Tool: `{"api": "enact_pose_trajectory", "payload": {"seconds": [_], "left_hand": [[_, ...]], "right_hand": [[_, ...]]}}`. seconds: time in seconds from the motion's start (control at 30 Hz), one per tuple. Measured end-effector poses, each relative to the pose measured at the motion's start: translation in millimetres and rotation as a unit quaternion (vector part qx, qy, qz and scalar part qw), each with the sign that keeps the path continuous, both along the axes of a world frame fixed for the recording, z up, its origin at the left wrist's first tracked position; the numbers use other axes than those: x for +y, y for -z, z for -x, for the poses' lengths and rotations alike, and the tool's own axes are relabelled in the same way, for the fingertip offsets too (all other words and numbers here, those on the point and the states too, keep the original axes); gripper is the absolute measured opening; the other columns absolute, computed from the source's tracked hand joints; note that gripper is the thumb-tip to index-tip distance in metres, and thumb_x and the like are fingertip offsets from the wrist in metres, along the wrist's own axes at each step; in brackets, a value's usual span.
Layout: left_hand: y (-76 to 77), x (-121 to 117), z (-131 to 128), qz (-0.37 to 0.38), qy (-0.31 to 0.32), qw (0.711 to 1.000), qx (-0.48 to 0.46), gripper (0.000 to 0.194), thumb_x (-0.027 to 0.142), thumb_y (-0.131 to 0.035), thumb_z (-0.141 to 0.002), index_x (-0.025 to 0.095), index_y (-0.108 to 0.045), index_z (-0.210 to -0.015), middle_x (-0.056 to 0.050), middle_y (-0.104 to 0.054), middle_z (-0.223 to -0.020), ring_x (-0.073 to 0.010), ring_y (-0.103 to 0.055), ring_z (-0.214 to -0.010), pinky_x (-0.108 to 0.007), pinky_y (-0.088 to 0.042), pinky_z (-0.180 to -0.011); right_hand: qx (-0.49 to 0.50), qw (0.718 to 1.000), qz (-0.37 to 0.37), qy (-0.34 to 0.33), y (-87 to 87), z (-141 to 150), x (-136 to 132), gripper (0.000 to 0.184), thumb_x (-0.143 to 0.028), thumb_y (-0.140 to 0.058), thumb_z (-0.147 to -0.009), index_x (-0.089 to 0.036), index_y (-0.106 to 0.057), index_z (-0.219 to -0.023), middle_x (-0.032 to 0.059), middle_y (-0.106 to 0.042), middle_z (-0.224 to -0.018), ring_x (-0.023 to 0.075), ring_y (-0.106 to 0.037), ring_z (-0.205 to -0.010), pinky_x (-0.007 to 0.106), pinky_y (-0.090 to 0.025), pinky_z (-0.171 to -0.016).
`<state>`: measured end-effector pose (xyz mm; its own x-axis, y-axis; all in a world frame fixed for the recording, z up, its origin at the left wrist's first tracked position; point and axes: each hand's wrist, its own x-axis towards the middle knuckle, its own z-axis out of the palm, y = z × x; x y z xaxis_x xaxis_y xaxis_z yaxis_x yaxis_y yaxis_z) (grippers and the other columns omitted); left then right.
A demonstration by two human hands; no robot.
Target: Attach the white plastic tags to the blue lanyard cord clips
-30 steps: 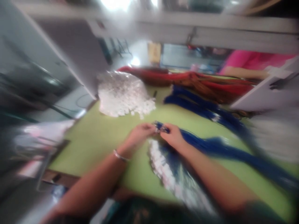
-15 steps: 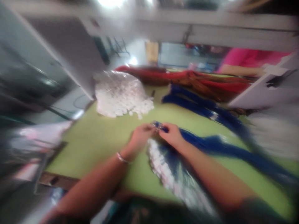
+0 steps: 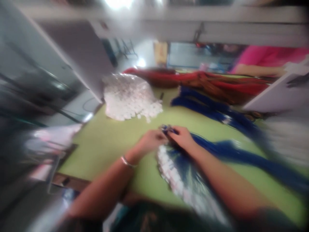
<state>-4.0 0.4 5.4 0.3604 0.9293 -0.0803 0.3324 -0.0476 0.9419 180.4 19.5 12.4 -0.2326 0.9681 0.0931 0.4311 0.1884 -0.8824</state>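
Observation:
My right hand (image 3: 182, 137) is closed around the end of a bundle of thin blue wires (image 3: 217, 149), which runs off to the right across the green tabletop. Small shiny wire tips (image 3: 165, 128) stick out past its fingers. Close beside it, my left hand (image 3: 153, 140) has its fingers pinched together just below those tips; what they hold is too blurred to make out. Beneath both hands, a row of small white pieces (image 3: 172, 177), apparently attached to blue strands, slants toward my body.
A clear plastic bag of small white pieces (image 3: 127, 100) lies at the back left, some spilled out. Another blue wire bundle (image 3: 205, 106) and red and brown bundles (image 3: 198, 79) lie behind. A person in a pink top (image 3: 263, 59) is across the table. A white panel (image 3: 275, 87) stands at right.
The whole view has shifted, so the table appears further right. My left fingertips have moved slightly down from the wire tips. My right hand keeps its grip on the blue wires.

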Motion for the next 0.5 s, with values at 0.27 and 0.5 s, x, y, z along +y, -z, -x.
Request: {"api": "enact_pose_trajectory", "payload": {"seconds": [0.27,0.5], "left_hand": [[2.4,47.4,39.7,-0.212,-0.225,0.929,0.202,0.030,0.029,-0.058,-0.083,0.015,-0.068,-0.108,-0.013,-0.064,-0.104,-0.0244,-0.058,-0.093,-0.037,-0.046,-0.085],[23.6,62.5,43.3,-0.213,-0.185,0.912,0.299,0.017,0.025,-0.054,-0.083,0.016,-0.067,-0.088,-0.011,-0.062,-0.088,-0.0251,-0.055,-0.088,-0.037,-0.042,-0.082]], "right_hand": [[0.109,0.992,0.051,-0.033,-2.7,2.2,-2.1,0.021,-0.029,-0.066,-0.068,-0.016,-0.064,-0.085,0.0010,-0.068,-0.069,0.0151,-0.061,-0.064,0.027,-0.047,-0.064],[0.081,0.996,0.036,-0.022,-6.6,3.6,-4.4,0.016,-0.033,-0.063,-0.069,-0.017,-0.060,-0.069,-0.0017,-0.060,-0.063,0.0117,-0.051,-0.060,0.024,-0.040,-0.060]]}}
